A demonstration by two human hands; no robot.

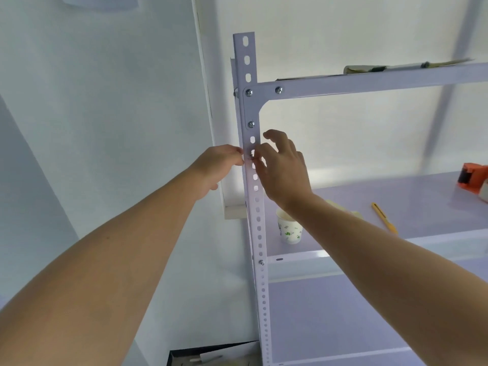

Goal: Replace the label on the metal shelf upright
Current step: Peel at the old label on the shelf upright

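The white perforated metal upright of the shelf rises through the middle of the view. Both hands meet on it just below the top corner bracket. My left hand grips the upright's left edge with curled fingers. My right hand comes from the right, its thumb and forefinger pinching at a small dark-and-white spot, apparently the label, on the face of the upright. The other right fingers are spread and lifted. The label itself is tiny and mostly hidden by my fingertips.
On the middle shelf stand a paper cup with green print, a yellow utility knife and an orange tape dispenser. The top shelf carries flat items. A white wall lies left; a dark box sits below.
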